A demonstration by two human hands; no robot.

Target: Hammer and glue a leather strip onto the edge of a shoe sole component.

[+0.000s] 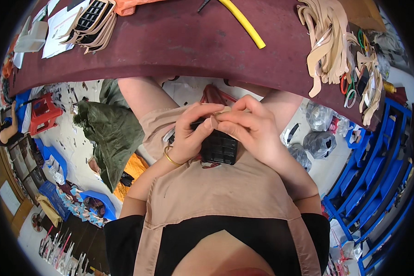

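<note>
In my lap lies a black gridded plastic panel, its lower part showing below my fingers. My left hand, with a gold bangle at the wrist, pinches a small beige strip at the panel's upper end. From the other side my right hand presses thumb and fingers together on the same strip, its fingertips touching those of the left. Most of the strip and the panel's top edge are hidden behind my fingers.
Ahead stands a dark red table. On it lie beige-rimmed black grid panels, a yellow tube, a pile of beige strips and scissors. A blue rack is at right; dark green cloth hangs at left.
</note>
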